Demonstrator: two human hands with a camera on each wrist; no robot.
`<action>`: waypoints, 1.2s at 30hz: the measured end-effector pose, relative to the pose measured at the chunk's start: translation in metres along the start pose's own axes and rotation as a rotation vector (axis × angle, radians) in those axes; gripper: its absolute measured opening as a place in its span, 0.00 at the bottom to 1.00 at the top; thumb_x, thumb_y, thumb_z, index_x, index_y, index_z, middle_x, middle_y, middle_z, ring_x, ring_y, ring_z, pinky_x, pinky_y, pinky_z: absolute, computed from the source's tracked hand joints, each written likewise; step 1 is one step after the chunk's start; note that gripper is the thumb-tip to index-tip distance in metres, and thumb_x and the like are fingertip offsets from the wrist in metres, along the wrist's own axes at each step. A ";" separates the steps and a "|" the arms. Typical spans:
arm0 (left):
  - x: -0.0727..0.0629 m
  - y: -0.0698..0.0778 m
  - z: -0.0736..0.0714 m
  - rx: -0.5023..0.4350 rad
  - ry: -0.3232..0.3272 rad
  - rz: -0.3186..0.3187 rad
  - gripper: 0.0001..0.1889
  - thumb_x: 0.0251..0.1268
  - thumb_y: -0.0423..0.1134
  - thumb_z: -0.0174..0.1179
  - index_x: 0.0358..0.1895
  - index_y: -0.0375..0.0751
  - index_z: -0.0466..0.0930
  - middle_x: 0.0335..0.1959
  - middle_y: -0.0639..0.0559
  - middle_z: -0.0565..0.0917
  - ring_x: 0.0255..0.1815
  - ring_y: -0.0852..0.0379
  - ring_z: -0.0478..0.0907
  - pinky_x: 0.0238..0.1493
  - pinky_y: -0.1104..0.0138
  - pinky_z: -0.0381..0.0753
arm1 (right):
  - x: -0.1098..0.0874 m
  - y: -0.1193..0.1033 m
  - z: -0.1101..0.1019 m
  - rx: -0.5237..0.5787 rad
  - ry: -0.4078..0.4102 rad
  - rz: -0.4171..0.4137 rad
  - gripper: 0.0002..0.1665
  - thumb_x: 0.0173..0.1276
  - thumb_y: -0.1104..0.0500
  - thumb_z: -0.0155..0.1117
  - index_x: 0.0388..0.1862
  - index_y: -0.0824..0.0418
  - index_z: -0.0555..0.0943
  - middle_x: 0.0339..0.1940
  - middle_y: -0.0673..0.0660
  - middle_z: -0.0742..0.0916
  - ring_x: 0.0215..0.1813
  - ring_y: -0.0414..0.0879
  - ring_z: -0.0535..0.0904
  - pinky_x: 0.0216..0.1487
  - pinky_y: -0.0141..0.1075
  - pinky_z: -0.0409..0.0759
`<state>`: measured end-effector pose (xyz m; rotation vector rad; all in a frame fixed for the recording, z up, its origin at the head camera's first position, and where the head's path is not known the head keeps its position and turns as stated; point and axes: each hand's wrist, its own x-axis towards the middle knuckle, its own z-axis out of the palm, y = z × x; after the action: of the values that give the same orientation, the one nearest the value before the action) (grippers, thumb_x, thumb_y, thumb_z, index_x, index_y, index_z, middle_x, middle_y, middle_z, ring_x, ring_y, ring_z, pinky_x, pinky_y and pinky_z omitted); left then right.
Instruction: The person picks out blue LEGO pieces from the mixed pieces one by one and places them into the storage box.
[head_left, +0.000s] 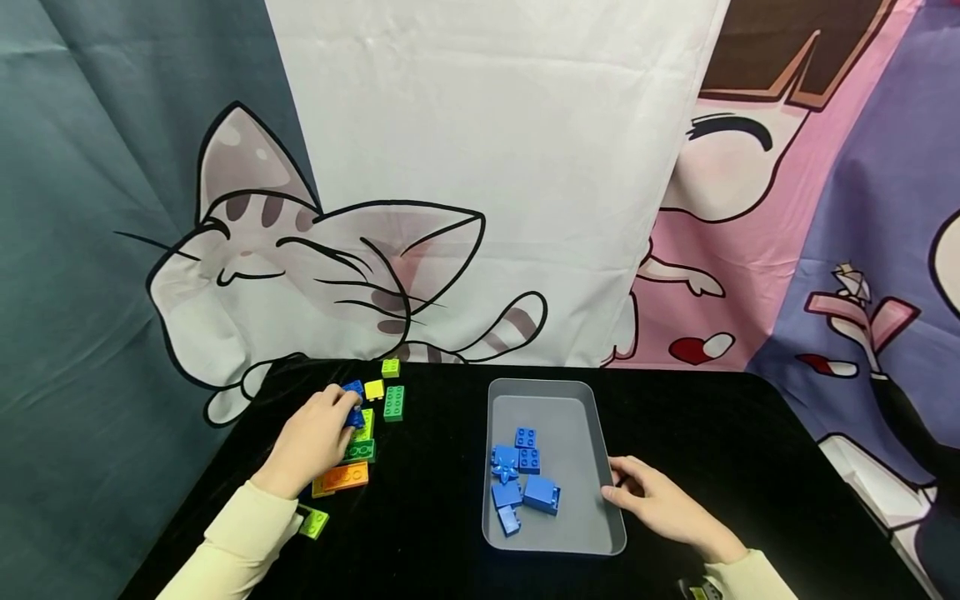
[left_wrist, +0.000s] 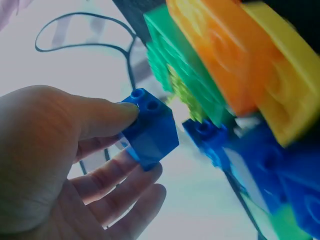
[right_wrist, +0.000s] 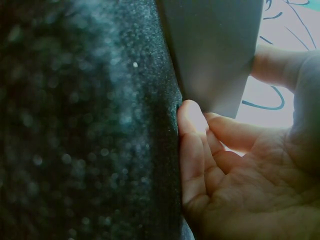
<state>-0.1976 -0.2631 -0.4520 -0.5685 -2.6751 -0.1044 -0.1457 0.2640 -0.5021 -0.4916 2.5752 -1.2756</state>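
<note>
My left hand [head_left: 311, 433] is over the pile of bricks at the left of the table. In the left wrist view its thumb and fingers pinch a blue toy building brick [left_wrist: 156, 131] with studs on top. Close by are another small blue brick [left_wrist: 207, 137], a green brick [left_wrist: 185, 65] and an orange brick [left_wrist: 222, 50]. My right hand [head_left: 663, 504] holds the right side of a grey tray [head_left: 577, 425], thumb at the rim and curled fingers low against the outer wall [right_wrist: 215, 55]. Several blue bricks [head_left: 542, 493] lie in the tray's left half.
Beyond the left hand lie a yellow brick [head_left: 374, 389], a green brick [head_left: 393, 403] and a lime brick [head_left: 391, 367]. Another lime brick [head_left: 313, 522] is by the left sleeve. Black cloth covers the table [head_left: 435, 492]; a printed curtain [head_left: 480, 125] hangs behind it.
</note>
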 end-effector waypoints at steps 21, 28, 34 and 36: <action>0.025 0.076 -0.006 -0.114 0.051 0.129 0.22 0.66 0.39 0.71 0.60 0.42 0.79 0.50 0.47 0.82 0.47 0.50 0.83 0.51 0.56 0.86 | 0.000 -0.003 -0.001 -0.009 -0.001 -0.013 0.26 0.77 0.51 0.63 0.66 0.65 0.76 0.46 0.56 0.80 0.40 0.35 0.76 0.39 0.29 0.77; 0.031 0.098 -0.008 -0.138 0.047 0.169 0.21 0.67 0.41 0.71 0.61 0.44 0.79 0.50 0.50 0.82 0.46 0.54 0.82 0.52 0.60 0.87 | 0.000 -0.002 -0.002 -0.011 -0.008 -0.007 0.27 0.77 0.50 0.63 0.67 0.66 0.76 0.46 0.56 0.80 0.41 0.36 0.76 0.39 0.29 0.78; 0.034 0.119 -0.006 -0.131 0.002 0.194 0.21 0.69 0.44 0.69 0.62 0.46 0.78 0.51 0.51 0.81 0.45 0.56 0.79 0.51 0.64 0.86 | 0.001 -0.001 -0.001 0.003 -0.011 0.002 0.27 0.77 0.51 0.63 0.67 0.66 0.75 0.48 0.57 0.80 0.41 0.36 0.76 0.39 0.29 0.78; 0.035 0.125 -0.005 -0.126 -0.013 0.204 0.21 0.70 0.45 0.68 0.62 0.47 0.78 0.52 0.52 0.81 0.45 0.57 0.79 0.52 0.65 0.85 | 0.001 -0.002 -0.001 0.004 -0.010 0.001 0.27 0.77 0.51 0.63 0.67 0.65 0.75 0.48 0.57 0.81 0.41 0.36 0.76 0.39 0.29 0.78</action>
<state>-0.1742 -0.1366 -0.4345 -0.8797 -2.6183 -0.2129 -0.1464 0.2637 -0.5001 -0.4945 2.5633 -1.2746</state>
